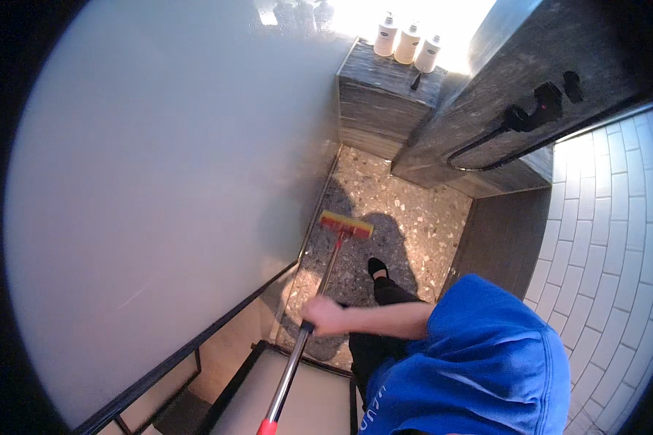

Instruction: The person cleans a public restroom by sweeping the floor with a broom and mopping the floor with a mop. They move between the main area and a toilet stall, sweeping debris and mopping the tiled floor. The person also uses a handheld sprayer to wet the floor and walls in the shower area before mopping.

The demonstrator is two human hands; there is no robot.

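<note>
My right hand is closed around the metal pole of a long-handled floor scrubber, at a dark grip section. The scrubber's wide red and yellow head rests on the speckled stone floor, close to the foot of the frosted glass panel. From the head the pole slants down to the lower edge of the picture, where a red section shows. My right forearm reaches across from a blue sleeve. My left hand is out of sight. One foot in a black shoe stands just right of the pole.
A large frosted glass panel borders the left side. Three pump bottles stand on a grey stone ledge at the back. A black shower fitting with hose is on the right wall, with white tiles beyond.
</note>
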